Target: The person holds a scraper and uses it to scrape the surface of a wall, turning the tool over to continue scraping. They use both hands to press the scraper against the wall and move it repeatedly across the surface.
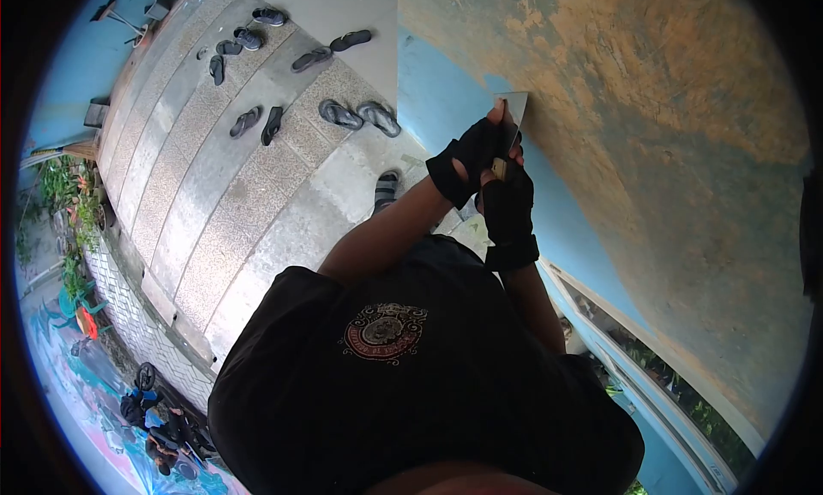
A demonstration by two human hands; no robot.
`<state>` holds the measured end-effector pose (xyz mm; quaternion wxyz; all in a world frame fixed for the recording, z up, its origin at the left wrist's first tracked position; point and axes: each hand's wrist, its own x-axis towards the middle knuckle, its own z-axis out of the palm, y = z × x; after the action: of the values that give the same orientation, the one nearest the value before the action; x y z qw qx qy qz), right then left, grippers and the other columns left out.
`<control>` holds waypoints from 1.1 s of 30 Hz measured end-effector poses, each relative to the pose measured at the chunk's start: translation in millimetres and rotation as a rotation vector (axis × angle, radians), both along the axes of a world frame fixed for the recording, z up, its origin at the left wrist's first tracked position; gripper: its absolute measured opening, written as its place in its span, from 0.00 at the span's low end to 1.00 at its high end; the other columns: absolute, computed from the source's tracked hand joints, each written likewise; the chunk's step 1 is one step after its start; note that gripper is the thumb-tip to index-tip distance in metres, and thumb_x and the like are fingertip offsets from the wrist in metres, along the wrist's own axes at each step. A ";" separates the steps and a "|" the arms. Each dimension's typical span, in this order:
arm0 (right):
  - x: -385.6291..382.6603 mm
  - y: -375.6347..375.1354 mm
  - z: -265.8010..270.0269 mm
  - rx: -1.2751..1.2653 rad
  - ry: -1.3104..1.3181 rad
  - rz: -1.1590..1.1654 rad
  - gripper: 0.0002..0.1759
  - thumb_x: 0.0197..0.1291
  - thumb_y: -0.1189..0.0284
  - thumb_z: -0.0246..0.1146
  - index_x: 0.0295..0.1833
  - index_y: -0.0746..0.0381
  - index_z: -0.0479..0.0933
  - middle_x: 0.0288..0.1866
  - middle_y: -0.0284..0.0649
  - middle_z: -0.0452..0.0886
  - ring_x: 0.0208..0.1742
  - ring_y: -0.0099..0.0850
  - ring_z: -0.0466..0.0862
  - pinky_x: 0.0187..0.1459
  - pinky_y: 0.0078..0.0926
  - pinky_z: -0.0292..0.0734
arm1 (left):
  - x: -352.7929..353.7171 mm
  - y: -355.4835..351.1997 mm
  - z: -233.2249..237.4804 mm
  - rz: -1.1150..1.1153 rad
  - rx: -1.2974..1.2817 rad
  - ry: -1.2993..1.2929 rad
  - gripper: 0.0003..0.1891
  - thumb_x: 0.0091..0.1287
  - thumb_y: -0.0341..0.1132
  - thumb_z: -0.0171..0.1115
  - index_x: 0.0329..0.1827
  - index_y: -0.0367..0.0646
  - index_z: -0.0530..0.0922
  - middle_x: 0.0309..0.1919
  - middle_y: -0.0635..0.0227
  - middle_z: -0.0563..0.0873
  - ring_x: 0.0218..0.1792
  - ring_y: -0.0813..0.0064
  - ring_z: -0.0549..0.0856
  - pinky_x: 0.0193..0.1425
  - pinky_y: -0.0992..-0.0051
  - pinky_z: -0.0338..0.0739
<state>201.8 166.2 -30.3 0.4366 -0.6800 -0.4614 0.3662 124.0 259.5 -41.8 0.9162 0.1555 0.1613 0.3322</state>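
Note:
A scraper with a flat metal blade (516, 109) and a light handle end (499, 167) is pressed edge-first against the wall (651, 152). Its blade touches where bare, brownish patches meet blue paint. My right hand (509, 205), in a black fingerless glove, is closed around the handle. Further up, my left hand (477, 150), gloved the same way, grips the scraper near the blade, with a fingertip lying on the metal. The other fingers of both hands are partly hidden.
Several sandals (341, 114) and dark shoes (249, 38) lie on the tiled floor (257, 186) to the left. My sandalled foot (387, 189) shows below my left forearm. A window frame (617, 358) runs along the wall at lower right. Plants (73, 195) and a motorbike (163, 422) are at far left.

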 end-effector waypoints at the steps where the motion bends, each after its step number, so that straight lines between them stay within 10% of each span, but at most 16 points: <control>1: -0.2 -4.3 7.6 -0.096 0.006 -0.020 0.09 0.62 0.73 0.61 0.45 0.65 0.76 0.29 0.39 0.78 0.30 0.32 0.79 0.32 0.31 0.72 | 3.2 -0.9 -4.1 -0.007 0.017 0.018 0.34 0.72 0.68 0.47 0.24 0.44 0.73 0.21 0.65 0.79 0.31 0.67 0.84 0.39 0.70 0.79; 2: -0.3 -5.3 12.9 -0.185 0.011 -0.037 0.14 0.61 0.70 0.63 0.49 0.67 0.76 0.38 0.47 0.82 0.39 0.43 0.83 0.42 0.38 0.77 | 0.9 1.0 -3.4 -0.009 0.027 0.020 0.34 0.72 0.68 0.47 0.24 0.44 0.73 0.21 0.65 0.79 0.31 0.67 0.84 0.39 0.70 0.79; 7: -6.4 0.3 9.9 -0.039 -0.167 0.040 0.12 0.61 0.71 0.63 0.47 0.66 0.77 0.36 0.43 0.82 0.39 0.37 0.84 0.42 0.35 0.78 | -8.5 7.9 -10.1 -0.076 0.054 -0.093 0.27 0.71 0.67 0.50 0.32 0.51 0.70 0.21 0.71 0.73 0.33 0.70 0.80 0.39 0.70 0.76; 10: -4.6 -4.3 10.0 -0.035 0.061 -0.015 0.05 0.62 0.76 0.59 0.43 0.64 0.76 0.21 0.31 0.74 0.18 0.20 0.74 0.21 0.22 0.68 | 1.5 -0.6 -7.0 -0.053 0.021 -0.048 0.27 0.71 0.67 0.50 0.32 0.52 0.70 0.22 0.72 0.73 0.33 0.70 0.80 0.39 0.69 0.77; 12: -4.8 -3.9 18.5 -0.160 0.091 -0.045 0.11 0.60 0.72 0.63 0.46 0.66 0.78 0.36 0.44 0.81 0.39 0.39 0.83 0.41 0.36 0.77 | 0.1 3.6 -7.0 -0.055 0.026 -0.044 0.26 0.71 0.67 0.50 0.31 0.53 0.70 0.22 0.72 0.73 0.33 0.71 0.80 0.38 0.68 0.77; 14: -7.8 2.5 5.4 -0.131 0.005 -0.039 0.11 0.61 0.72 0.63 0.46 0.66 0.77 0.37 0.45 0.81 0.39 0.39 0.83 0.41 0.36 0.77 | -5.6 8.8 -12.7 -0.068 0.010 -0.105 0.26 0.72 0.66 0.49 0.31 0.53 0.70 0.23 0.72 0.74 0.34 0.70 0.80 0.38 0.68 0.77; 16: -15.8 9.6 12.0 0.077 -0.173 -0.007 0.06 0.62 0.75 0.60 0.43 0.65 0.76 0.24 0.31 0.75 0.23 0.20 0.76 0.25 0.21 0.69 | -5.2 8.3 -14.1 -0.049 0.026 -0.085 0.26 0.72 0.65 0.50 0.30 0.53 0.70 0.23 0.72 0.74 0.34 0.70 0.81 0.38 0.68 0.77; 20: -6.8 -4.1 12.7 -0.006 0.054 -0.018 0.08 0.61 0.74 0.61 0.44 0.65 0.76 0.26 0.32 0.76 0.24 0.22 0.77 0.27 0.24 0.71 | -1.1 8.6 -17.3 -0.101 -0.065 -0.055 0.35 0.69 0.70 0.49 0.26 0.43 0.76 0.22 0.64 0.81 0.31 0.67 0.85 0.38 0.68 0.81; 22: -12.9 5.7 19.0 -0.031 0.092 -0.031 0.07 0.61 0.74 0.61 0.43 0.65 0.76 0.24 0.32 0.76 0.23 0.22 0.76 0.25 0.24 0.70 | -1.5 9.0 -15.0 -0.049 -0.012 -0.046 0.25 0.71 0.66 0.51 0.32 0.54 0.71 0.23 0.71 0.74 0.33 0.69 0.80 0.37 0.69 0.77; 33: -17.3 16.1 1.8 0.168 -0.274 -0.029 0.05 0.62 0.73 0.61 0.38 0.65 0.78 0.22 0.34 0.76 0.21 0.22 0.77 0.24 0.25 0.70 | -9.5 16.3 -20.6 -0.025 -0.001 -0.069 0.24 0.72 0.65 0.51 0.31 0.55 0.70 0.23 0.71 0.74 0.33 0.67 0.80 0.36 0.67 0.76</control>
<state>184.5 182.3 -28.5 0.4302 -0.6913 -0.5357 0.2238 114.5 275.8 -62.4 0.9254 0.1453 0.1279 0.3258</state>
